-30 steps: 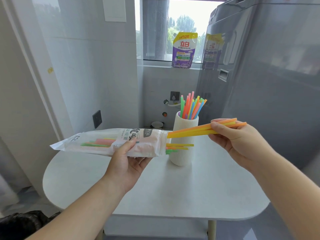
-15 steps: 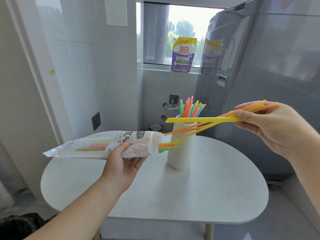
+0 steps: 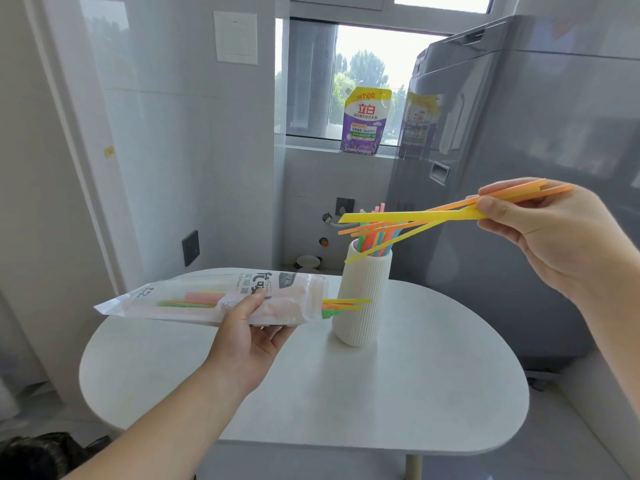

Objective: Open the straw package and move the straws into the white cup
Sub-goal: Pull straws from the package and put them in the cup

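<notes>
The thin, flat yellow and orange plastic straws (image 3: 426,220) fan out loosely from the right hand (image 3: 554,233), whose grip pinches them at one end between thumb and fingers. Their free tips hang above and just left of the mouth of the tall, ribbed white ceramic cup (image 3: 363,296), one yellow tip dipping beside its rim. To seat them well, I judge the hand should tip the bundle toward upright, gather the splayed tips, and aim them into the opening before releasing, since the cup already holds an upright cluster of pink, green, blue and orange straws that could deflect them.

The translucent, printed plastic straw package (image 3: 214,299) lies roughly level above the round white tabletop (image 3: 398,393), clasped from below by the left hand (image 3: 249,337). Its open end points at the cup, a few coloured straws poking out and reaching its side; more remain inside.
</notes>
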{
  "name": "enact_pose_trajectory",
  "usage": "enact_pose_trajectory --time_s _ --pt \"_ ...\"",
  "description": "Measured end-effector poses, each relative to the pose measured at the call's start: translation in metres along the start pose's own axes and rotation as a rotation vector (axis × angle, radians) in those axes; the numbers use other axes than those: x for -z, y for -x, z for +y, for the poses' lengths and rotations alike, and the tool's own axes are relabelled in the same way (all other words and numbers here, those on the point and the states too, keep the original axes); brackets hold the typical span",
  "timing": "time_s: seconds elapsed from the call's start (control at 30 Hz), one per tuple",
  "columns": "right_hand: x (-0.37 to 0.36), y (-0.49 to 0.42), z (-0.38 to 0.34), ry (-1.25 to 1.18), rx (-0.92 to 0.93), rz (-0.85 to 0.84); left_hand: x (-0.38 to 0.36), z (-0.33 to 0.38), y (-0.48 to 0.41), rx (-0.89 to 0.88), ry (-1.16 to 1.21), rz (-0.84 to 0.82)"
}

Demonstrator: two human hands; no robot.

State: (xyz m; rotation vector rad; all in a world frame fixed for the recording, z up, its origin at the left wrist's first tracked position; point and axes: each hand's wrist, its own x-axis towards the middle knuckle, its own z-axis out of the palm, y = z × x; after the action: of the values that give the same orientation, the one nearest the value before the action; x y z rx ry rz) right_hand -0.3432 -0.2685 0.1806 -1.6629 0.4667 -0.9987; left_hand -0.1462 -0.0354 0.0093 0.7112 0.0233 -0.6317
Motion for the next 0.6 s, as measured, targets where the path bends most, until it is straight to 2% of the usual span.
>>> enact_pose_trajectory --time_s 0.6 --pt "0.006 -0.018 -0.013 0.285 0.2 -0.041 -0.001 -0.001 0.001 0.007 -0.012 -0.023"
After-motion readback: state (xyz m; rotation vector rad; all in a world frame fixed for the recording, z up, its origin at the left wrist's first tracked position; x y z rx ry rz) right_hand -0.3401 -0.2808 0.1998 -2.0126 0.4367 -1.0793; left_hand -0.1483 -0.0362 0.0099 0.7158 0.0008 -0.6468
